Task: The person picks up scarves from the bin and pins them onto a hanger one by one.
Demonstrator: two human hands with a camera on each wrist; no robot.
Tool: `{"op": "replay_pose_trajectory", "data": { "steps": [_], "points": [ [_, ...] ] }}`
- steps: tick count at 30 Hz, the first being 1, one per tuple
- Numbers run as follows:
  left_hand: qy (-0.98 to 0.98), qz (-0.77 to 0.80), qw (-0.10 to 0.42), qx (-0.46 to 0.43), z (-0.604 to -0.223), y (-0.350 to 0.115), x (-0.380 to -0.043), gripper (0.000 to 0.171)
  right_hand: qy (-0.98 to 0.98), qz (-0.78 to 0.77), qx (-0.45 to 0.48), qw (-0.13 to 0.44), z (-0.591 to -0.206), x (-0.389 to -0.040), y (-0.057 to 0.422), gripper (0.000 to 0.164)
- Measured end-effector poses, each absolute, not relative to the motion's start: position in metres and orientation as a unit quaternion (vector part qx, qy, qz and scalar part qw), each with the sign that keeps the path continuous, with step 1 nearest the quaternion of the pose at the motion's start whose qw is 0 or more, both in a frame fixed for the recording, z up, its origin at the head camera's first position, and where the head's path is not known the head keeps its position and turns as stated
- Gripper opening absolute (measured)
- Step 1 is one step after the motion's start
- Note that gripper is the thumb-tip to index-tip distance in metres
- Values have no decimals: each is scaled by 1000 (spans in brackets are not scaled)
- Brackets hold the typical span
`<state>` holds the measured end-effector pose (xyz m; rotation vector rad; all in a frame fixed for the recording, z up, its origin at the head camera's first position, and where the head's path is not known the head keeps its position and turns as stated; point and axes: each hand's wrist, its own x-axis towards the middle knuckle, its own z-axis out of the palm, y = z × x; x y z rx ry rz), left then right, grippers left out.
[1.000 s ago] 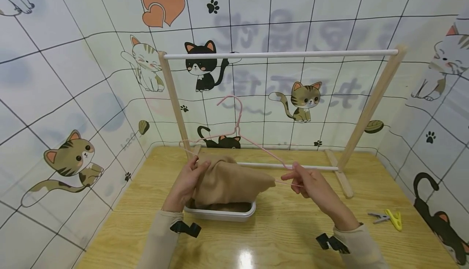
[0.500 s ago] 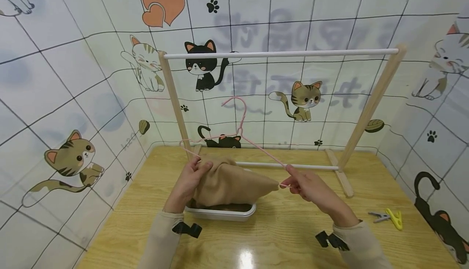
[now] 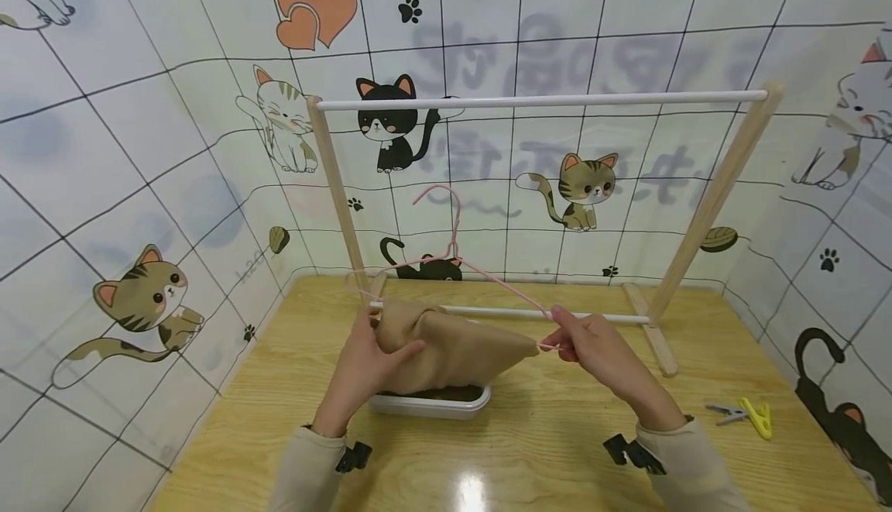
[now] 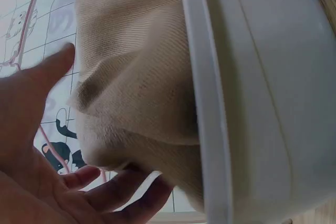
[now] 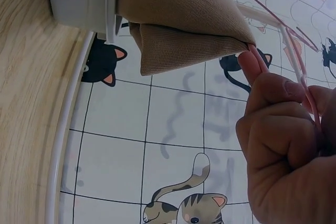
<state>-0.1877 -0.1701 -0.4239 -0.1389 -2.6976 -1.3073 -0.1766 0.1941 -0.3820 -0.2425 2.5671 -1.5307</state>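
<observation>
A tan cloth hangs draped over the lower bar of a pink wire clothes hanger, its lower part inside a white tub. My right hand grips the hanger's right corner, fingers curled round the wire just beyond the cloth's pointed end, as the right wrist view of the hand also shows. At the cloth's left end is my left hand. In the left wrist view its thumb stands away from the cloth, while its fingertips reach the cloth's underside.
Behind the hands stands a rack with wooden legs and a white top rail. A grey and a yellow clothespin lie on the wooden table at the right. A cat-print sheet lines the back and sides.
My left thumb has come away from the cloth and spread from the fingers. The cloth's right end now lies nearer the hanger's right corner. The right hand still holds the wire.
</observation>
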Motion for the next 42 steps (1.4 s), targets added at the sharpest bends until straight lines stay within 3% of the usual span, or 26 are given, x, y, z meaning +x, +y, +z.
{"op": "replay_pose_trajectory", "data": {
  "steps": [2, 7, 13, 17, 21, 32, 40, 42],
  "points": [
    [-901, -422, 87, -44, -424, -168, -186, 80, 854, -510, -82, 70, -381, -176, 195, 70],
    [-904, -415, 80, -71, -426, -168, -188, 42, 853, -510, -86, 70, -378, -174, 196, 71],
    [-895, -426, 90, -97, -429, -166, -192, 26, 853, -509, -88, 73, -379, -174, 195, 71],
    [-879, -451, 116, -101, -426, -163, -194, 37, 857, -502, -91, 76, -382, -174, 196, 69],
    [-827, -548, 108, -72, -417, -161, -198, 43, 862, -492, -99, 76, -383, -173, 196, 67],
    [-644, -763, 46, 35, -412, -155, -218, 33, 853, -503, -111, 80, -380, -170, 198, 65],
    [-789, -600, 133, 22, -417, -153, -222, 28, 858, -503, -88, 66, -379, -170, 203, 65],
    [-821, -550, 149, 17, -417, -153, -220, 36, 856, -507, -76, 65, -379, -170, 204, 66]
  ]
}}
